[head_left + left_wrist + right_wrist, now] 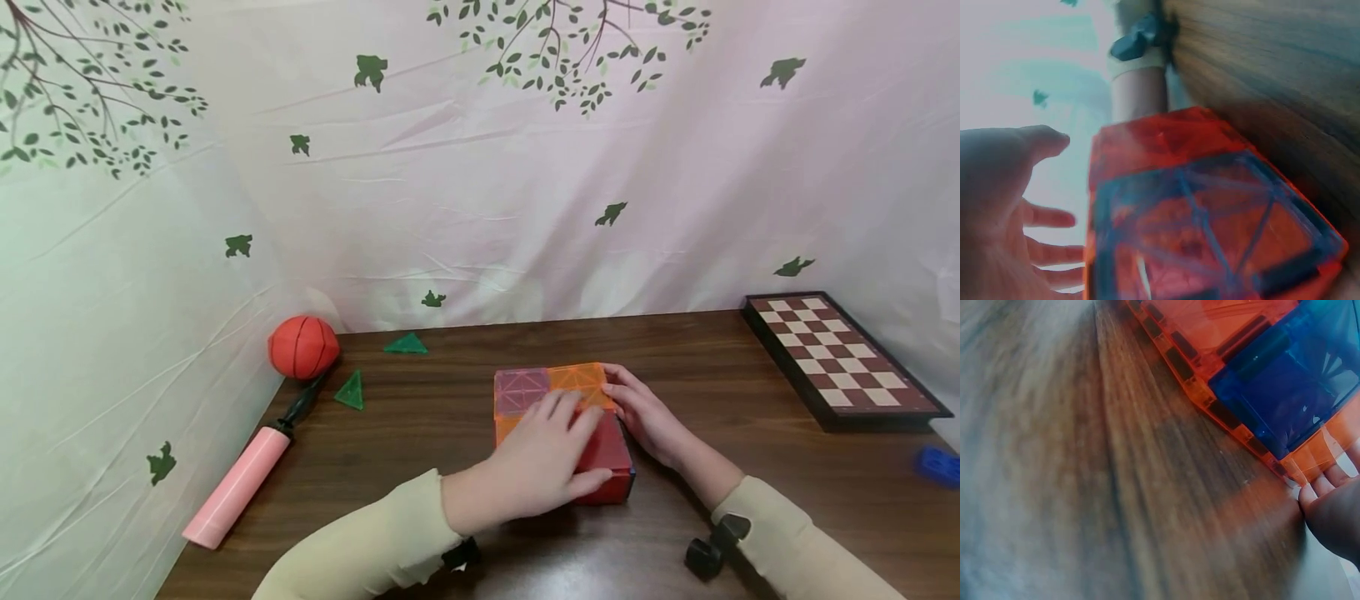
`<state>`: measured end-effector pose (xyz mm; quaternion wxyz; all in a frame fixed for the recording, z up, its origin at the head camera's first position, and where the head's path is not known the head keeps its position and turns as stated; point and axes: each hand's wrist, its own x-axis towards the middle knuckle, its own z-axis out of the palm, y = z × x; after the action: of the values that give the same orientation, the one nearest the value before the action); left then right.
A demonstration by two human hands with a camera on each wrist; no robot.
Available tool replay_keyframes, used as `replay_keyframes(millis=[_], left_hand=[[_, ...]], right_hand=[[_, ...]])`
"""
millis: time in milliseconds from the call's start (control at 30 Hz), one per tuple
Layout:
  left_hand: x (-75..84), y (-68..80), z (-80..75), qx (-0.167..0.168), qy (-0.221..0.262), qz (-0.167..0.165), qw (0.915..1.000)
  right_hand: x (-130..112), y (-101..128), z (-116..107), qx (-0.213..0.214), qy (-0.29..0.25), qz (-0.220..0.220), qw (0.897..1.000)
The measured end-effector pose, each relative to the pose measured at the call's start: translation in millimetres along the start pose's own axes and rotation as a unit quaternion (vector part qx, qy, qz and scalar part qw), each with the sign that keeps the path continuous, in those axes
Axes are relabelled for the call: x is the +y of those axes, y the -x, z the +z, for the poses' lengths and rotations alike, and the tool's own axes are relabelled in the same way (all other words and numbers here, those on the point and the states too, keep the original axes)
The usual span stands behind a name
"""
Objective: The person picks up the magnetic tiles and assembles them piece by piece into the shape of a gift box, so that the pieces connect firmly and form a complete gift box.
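Note:
A low box of see-through magnetic tiles (522, 393) sits on the wooden table, with purple, orange and red squares on top. My left hand (542, 454) lies over its near part, fingers spread and loosely bent, covering some of the top. In the left wrist view that hand (997, 206) has its thumb apart from its fingers beside a blue-framed square (1210, 219). At the far right corner my right hand (651, 417) pinches the edge of an orange magnetic tile (573, 379) between thumb and fingers. Blue tile (1291, 394) shows beside orange-red walls in the right wrist view.
Two green triangle tiles (350, 390) lie left of the box. Farther left are a red ball (303, 347) and a pink hand pump (238, 486). A chessboard (840, 354) lies at the right, with a blue block (939, 467) near it. A printed curtain (480, 208) hangs behind.

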<state>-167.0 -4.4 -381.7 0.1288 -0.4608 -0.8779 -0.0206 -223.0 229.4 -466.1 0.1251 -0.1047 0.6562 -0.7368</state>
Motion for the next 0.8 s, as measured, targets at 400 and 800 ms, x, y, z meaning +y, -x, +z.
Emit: replay_keyframes(millis=[400,800], left_hand=[[-26.8,79.9,19.2,0.075,0.405,-0.287,0.8649],[-34.1,94.8,35.7,0.038,0.545,-0.272,0.7917]], right_hand=[[-0.9,-2.0,-1.4,-0.019,0.000,-0.002,1.000],[-5.7,6.3,-3.0,-0.014,0.014,0.007,1.000]])
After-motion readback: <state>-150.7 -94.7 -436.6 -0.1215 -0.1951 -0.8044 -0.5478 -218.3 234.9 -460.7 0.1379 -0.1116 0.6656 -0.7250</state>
